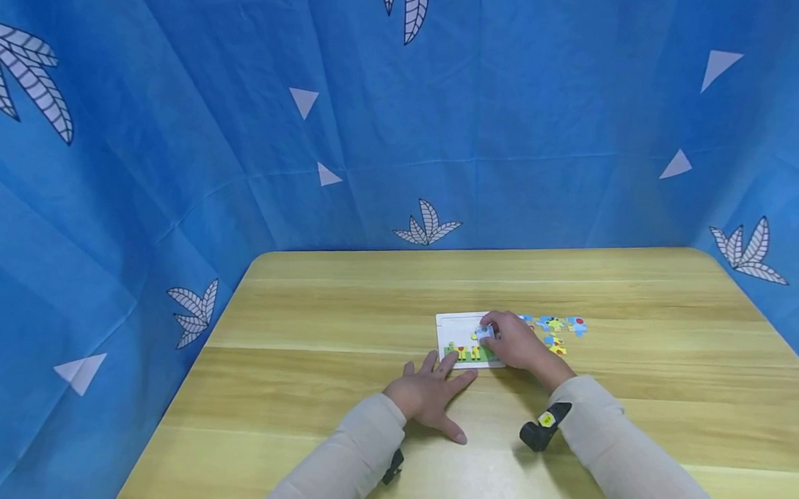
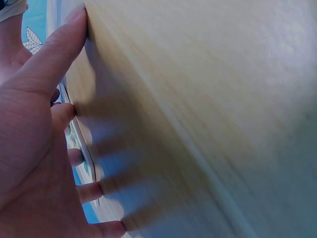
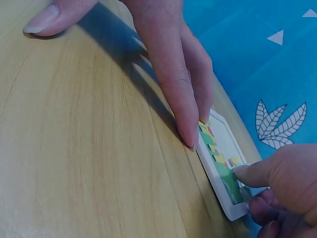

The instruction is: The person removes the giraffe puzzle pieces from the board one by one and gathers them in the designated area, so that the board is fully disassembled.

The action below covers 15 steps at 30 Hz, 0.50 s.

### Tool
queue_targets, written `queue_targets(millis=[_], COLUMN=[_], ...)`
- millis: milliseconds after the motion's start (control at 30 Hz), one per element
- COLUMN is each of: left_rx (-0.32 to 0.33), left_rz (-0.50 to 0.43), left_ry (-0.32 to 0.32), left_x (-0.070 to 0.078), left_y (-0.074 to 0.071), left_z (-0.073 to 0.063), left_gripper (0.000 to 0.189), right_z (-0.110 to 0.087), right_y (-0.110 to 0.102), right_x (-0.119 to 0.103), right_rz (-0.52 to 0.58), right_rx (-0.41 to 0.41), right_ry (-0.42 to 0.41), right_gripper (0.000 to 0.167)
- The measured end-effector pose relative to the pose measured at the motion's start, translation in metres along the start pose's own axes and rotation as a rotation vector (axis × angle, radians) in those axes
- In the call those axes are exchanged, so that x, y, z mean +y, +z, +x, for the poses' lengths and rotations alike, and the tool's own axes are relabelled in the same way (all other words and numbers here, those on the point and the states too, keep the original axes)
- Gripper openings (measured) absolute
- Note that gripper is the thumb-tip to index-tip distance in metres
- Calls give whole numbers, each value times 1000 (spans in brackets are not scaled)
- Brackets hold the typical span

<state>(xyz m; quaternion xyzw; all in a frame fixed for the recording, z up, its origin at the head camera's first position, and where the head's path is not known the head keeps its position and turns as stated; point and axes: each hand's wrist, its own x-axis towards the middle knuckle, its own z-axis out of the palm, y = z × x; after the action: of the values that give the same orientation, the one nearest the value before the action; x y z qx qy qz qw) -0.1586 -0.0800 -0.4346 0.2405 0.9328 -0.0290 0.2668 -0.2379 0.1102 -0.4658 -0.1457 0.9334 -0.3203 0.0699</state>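
Note:
A white puzzle tray (image 1: 451, 328) lies on the table, with a row of green and yellow jigsaw pieces (image 1: 465, 354) along its near side. My right hand (image 1: 513, 339) is over the tray's right half and pinches a pale blue puzzle piece (image 1: 485, 333) between thumb and fingers. In the right wrist view, the thumb (image 3: 252, 173) comes down beside the green strip. My left hand (image 1: 426, 397) is spread on the table, its fingertips right at the tray's near left edge. The tray's right end is hidden behind my right hand.
Several loose puzzle pieces (image 1: 577, 325) in blue, yellow and red lie just right of the tray. A wooden table (image 1: 322, 303) extends all around. Beyond its far edge hangs a blue curtain (image 1: 527, 127) with leaf prints.

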Motion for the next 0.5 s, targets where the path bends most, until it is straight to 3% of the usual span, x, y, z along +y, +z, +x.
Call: queue_targets(millis=[300, 500], left_rx=[9, 12], left_rz=[10, 13], left_ry=[0, -2], left_x=[1, 2], left_y=[3, 2], left_z=[0, 0], left_gripper=[102, 103], right_z=[-4, -6], right_y=[-3, -11], right_x=[4, 13], right_rz=[62, 106], right_rx=[21, 102], right_ry=[23, 14], right_gripper=[25, 26])
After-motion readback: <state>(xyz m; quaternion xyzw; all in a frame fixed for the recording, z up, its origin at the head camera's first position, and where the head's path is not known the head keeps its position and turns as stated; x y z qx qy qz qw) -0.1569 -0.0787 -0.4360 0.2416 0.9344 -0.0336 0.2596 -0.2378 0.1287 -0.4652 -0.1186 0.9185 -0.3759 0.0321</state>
